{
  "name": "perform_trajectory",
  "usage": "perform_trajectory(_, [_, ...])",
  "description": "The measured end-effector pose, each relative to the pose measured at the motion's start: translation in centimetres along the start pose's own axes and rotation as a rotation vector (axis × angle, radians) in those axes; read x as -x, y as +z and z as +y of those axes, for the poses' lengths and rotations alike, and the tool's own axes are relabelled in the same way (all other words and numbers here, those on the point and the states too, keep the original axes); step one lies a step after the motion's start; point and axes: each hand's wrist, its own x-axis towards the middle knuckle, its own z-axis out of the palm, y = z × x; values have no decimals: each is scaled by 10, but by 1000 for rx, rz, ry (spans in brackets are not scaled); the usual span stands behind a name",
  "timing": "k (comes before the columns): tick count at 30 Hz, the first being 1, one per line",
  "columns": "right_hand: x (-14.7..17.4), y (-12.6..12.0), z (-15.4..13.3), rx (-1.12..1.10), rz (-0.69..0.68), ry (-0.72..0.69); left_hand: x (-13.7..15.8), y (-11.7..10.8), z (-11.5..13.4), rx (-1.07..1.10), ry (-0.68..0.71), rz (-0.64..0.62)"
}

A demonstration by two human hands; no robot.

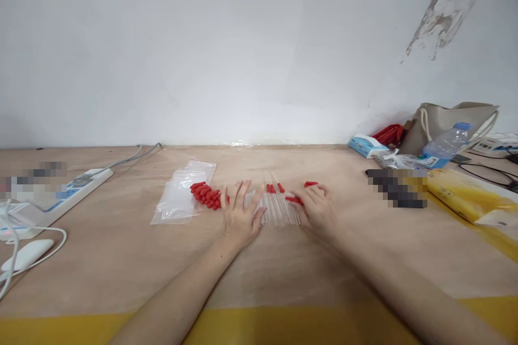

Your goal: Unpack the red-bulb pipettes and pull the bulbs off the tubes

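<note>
Clear thin tubes (281,213) lie side by side on the table between my two hands. My left hand (239,218) rests at their left end with fingers spread, between them and a pile of red rubber bulbs (208,195). At the right end my right hand (319,209) has its fingers bent, with a red rubber bulb (294,200) between thumb and forefinger. A few red bulbs (280,188) sit at the far ends of tubes, two of which stick out further back. Beyond my right fingers lies more red rubber (311,184), partly covered by the hand.
Flat clear plastic bags (182,197) lie left of the bulb pile. Further left are a white power strip (87,186) with cables and a white mouse (27,255). On the right stand a tissue box (367,145), a plastic bottle (449,143), a grey bag (441,118) and a yellow packet (465,194).
</note>
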Motion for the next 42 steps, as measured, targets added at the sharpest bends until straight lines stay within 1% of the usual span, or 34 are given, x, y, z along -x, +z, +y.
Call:
perform_trajectory(3, [31,0,-12,-51,49,-133,2,-2,11,56,163,-7])
perform_trajectory(5, [39,2,-16,-81,77,-156,6,-2,18,96,239,-46])
perform_trajectory(8, [40,3,-18,-109,110,-141,11,0,23,109,270,-98])
perform_trajectory(14, [40,2,-18,-106,31,-130,15,-4,19,139,270,-157])
perform_trajectory(20, [40,-2,-19,-106,-5,-168,21,-8,15,199,262,-144])
perform_trajectory(22, [41,-5,-12,-107,22,-143,24,-10,6,211,229,-126])
perform_trajectory(25, [43,-6,1,-155,64,-87,32,-16,-13,208,147,-106])
perform_trajectory(29, [45,2,5,-370,60,-95,38,-18,-33,242,50,-125])
perform_trajectory(31, [42,5,4,-434,85,-43,37,-15,-37,236,-24,-132])
perform_trajectory(33, [34,3,7,-434,139,45,34,-11,-39,209,-71,-126])
perform_trajectory(35, [20,-1,19,-406,201,163,31,-6,-42,188,-77,-110])
perform_trajectory(37, [4,-5,39,-393,229,325,28,-3,-45,183,-73,-107])
perform_trajectory(40, [-15,-4,74,-449,215,631,28,1,-50,186,-88,-120])
perform_trajectory(42, [-19,2,91,-469,85,729,29,2,-52,190,-104,-133])
